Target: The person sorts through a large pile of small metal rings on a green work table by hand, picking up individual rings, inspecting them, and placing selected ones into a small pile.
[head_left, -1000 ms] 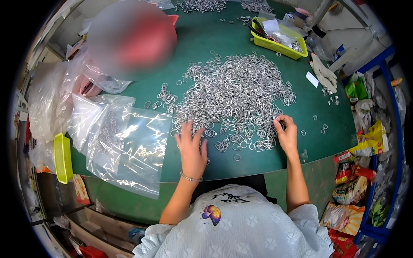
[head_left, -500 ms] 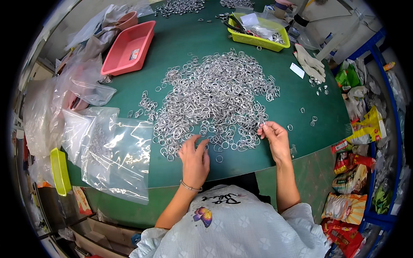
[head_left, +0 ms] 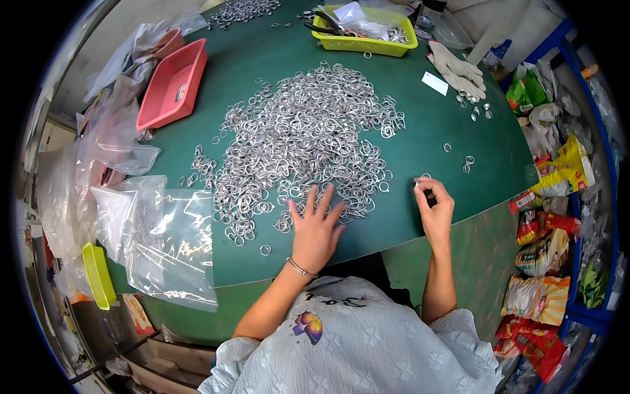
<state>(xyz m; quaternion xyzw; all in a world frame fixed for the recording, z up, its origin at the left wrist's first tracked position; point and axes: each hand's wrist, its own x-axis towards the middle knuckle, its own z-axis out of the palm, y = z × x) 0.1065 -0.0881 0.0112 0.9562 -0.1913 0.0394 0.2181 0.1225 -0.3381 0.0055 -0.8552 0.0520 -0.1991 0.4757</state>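
Note:
A broad heap of small silver metal rings (head_left: pixel 308 125) lies spread over the green table (head_left: pixel 262 272). At the heap's near edge, my left hand (head_left: pixel 315 230) has its fingers spread, palm down, fingertips among the rings. My right hand (head_left: pixel 436 207) is off to the right of the heap, with thumb and forefinger pinched together. A small silver ring shows partly at those fingertips. Another loose ring (head_left: pixel 426 175) lies right behind them, partly covered. One single ring (head_left: pixel 265 250) rests near the table's front edge, left of my left hand.
Clear plastic bags (head_left: pixel 174 243) cover the table's left side. A pink tray (head_left: pixel 143 108) stands at the back left, a yellow-green tray (head_left: pixel 367 44) with pliers and metal parts at the back. White gloves (head_left: pixel 456 69) lie at the back right. Snack packages (head_left: pixel 535 299) fill a blue rack on the right.
My right hand has moved right, away from the heap's edge to the loose ring. My left hand has shifted right along the near edge, fingers spread wider. The whole view has shifted slightly.

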